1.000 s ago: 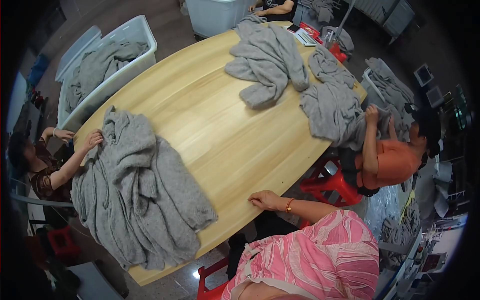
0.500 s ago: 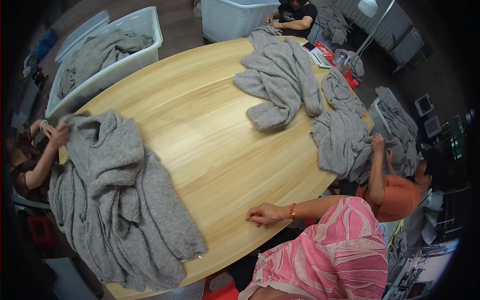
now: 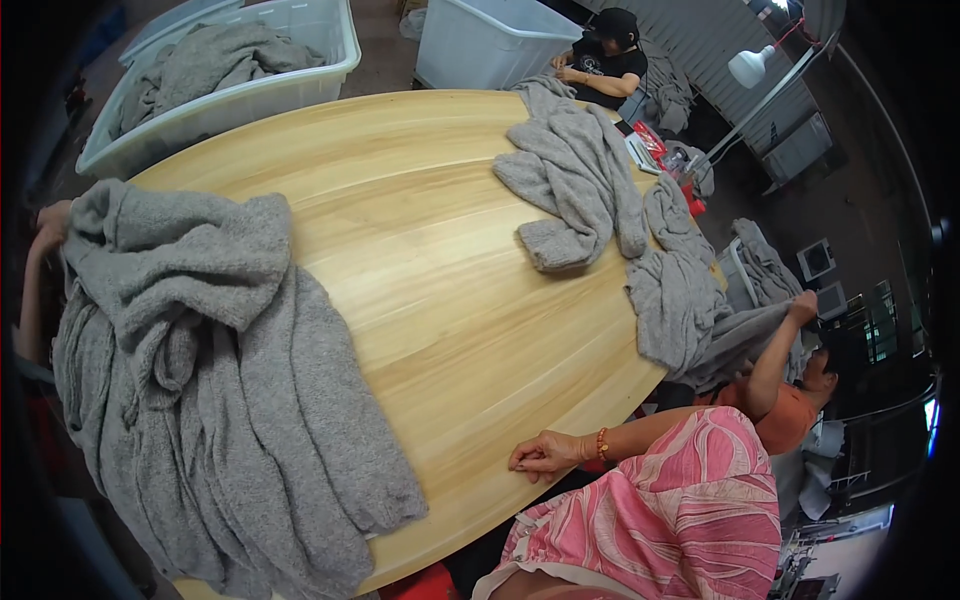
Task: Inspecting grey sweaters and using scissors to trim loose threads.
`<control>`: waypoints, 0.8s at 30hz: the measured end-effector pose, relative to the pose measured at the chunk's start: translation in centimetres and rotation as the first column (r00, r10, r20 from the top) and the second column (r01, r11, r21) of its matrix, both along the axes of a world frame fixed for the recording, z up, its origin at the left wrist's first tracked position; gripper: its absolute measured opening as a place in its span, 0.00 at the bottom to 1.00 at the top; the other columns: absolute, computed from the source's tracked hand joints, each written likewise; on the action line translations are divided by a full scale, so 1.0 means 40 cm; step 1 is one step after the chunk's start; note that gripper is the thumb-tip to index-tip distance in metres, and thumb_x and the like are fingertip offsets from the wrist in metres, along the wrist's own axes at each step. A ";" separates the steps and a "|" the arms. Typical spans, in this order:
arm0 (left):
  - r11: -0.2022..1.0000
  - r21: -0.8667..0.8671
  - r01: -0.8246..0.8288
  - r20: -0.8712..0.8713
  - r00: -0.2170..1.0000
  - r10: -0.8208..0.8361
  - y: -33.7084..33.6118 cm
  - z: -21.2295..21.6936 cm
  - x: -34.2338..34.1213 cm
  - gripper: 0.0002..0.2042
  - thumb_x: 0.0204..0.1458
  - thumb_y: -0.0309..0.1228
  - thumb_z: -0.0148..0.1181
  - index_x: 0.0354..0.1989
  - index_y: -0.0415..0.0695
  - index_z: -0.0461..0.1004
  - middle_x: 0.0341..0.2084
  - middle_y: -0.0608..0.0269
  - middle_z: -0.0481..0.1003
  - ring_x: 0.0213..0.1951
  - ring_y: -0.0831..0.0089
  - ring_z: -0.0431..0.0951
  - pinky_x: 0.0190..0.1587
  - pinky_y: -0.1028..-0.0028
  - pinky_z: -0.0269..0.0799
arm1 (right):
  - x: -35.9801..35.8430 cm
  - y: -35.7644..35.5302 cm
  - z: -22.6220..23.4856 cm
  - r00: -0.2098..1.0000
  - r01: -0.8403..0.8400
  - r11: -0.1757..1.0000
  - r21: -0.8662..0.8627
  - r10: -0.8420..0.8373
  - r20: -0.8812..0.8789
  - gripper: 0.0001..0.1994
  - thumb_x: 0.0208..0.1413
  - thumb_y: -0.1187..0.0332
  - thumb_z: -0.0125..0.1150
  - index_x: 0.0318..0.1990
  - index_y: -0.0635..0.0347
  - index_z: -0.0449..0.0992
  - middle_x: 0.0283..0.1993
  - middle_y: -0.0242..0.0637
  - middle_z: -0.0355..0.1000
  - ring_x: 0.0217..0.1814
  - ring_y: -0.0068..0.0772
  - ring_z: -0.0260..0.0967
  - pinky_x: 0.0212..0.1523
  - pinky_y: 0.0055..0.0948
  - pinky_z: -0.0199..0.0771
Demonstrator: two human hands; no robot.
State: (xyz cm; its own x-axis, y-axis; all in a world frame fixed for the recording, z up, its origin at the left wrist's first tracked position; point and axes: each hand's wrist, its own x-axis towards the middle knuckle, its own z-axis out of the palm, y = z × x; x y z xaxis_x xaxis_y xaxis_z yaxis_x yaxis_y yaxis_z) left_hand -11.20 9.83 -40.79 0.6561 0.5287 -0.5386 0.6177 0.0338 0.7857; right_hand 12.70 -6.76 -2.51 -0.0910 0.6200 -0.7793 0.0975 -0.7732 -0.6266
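Observation:
My right hand (image 3: 545,455) rests at the near edge of the wooden table (image 3: 420,330), its fingers curled in loosely and nothing visible between them. A beaded bracelet (image 3: 602,444) circles the wrist, below a pink patterned sleeve (image 3: 715,450). My left hand is out of sight. To the left lies a heap of grey knitted garments (image 3: 230,400), a gap of bare wood between it and my hand. A co-worker's hand (image 3: 52,225) touches the heap's far left edge. On my right, a co-worker's raised hand (image 3: 803,306) pulls up part of a grey knit (image 3: 670,305).
Another grey garment (image 3: 575,180) stretches across the table's far end, where a person in a black cap (image 3: 612,65) sits. A white bin (image 3: 225,105) full of grey knits stands at the far left, beside a second bin (image 3: 490,45). A lamp (image 3: 752,66) hangs at the far right.
The view has shifted slightly. At left, the top garment is now folded over the heap and the co-worker's hand is farther left. The right-hand co-worker has drawn the knit outward. My right hand stays put.

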 end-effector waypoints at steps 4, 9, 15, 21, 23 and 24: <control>0.998 0.009 0.065 0.002 0.998 -0.065 -0.008 0.004 -0.059 0.46 0.38 0.48 0.66 0.65 0.46 0.48 0.53 0.55 0.67 0.49 0.65 0.70 0.50 0.67 0.69 | 0.008 -0.004 -0.011 0.999 0.025 1.000 0.009 -0.024 -0.042 0.10 0.60 0.66 0.51 0.46 0.57 0.71 0.25 0.30 0.73 0.19 0.13 0.65 0.21 0.16 0.69; 0.986 0.027 0.167 -0.008 0.986 -0.167 0.011 0.030 -0.112 0.45 0.39 0.47 0.66 0.65 0.47 0.49 0.53 0.55 0.67 0.49 0.65 0.70 0.50 0.67 0.69 | 0.007 -0.009 -0.006 0.999 0.032 0.999 0.026 -0.031 -0.024 0.10 0.60 0.66 0.50 0.46 0.56 0.71 0.25 0.31 0.73 0.18 0.14 0.65 0.21 0.16 0.69; 0.947 0.032 0.320 0.015 0.947 -0.321 -0.010 0.026 -0.100 0.43 0.40 0.47 0.65 0.64 0.47 0.50 0.53 0.56 0.67 0.49 0.65 0.71 0.50 0.67 0.69 | 0.014 -0.017 -0.029 0.999 -0.010 0.999 0.048 0.012 -0.041 0.10 0.60 0.65 0.51 0.46 0.56 0.71 0.25 0.31 0.74 0.18 0.15 0.66 0.22 0.17 0.71; 0.907 0.049 0.419 0.054 0.905 -0.421 -0.035 -0.005 -0.058 0.42 0.41 0.46 0.64 0.64 0.48 0.51 0.53 0.56 0.68 0.49 0.65 0.71 0.49 0.67 0.69 | 0.027 -0.016 -0.001 0.998 -0.061 0.992 0.107 0.062 -0.004 0.11 0.61 0.63 0.50 0.46 0.55 0.72 0.26 0.31 0.75 0.17 0.17 0.67 0.22 0.18 0.71; 0.902 0.060 0.428 0.068 0.900 -0.431 -0.036 -0.017 -0.047 0.42 0.41 0.46 0.64 0.64 0.48 0.51 0.53 0.56 0.68 0.49 0.65 0.71 0.49 0.67 0.69 | 0.026 -0.011 -0.004 0.996 -0.086 0.989 0.119 0.087 -0.002 0.10 0.60 0.64 0.50 0.45 0.55 0.72 0.26 0.31 0.75 0.18 0.19 0.68 0.23 0.20 0.72; 0.904 0.064 0.424 0.071 0.901 -0.428 -0.037 -0.022 -0.050 0.41 0.41 0.46 0.64 0.64 0.48 0.51 0.53 0.57 0.68 0.49 0.65 0.71 0.49 0.67 0.69 | 0.026 -0.006 -0.008 0.993 -0.117 0.985 0.127 0.117 0.007 0.10 0.60 0.65 0.50 0.45 0.55 0.72 0.27 0.31 0.75 0.19 0.19 0.69 0.23 0.20 0.72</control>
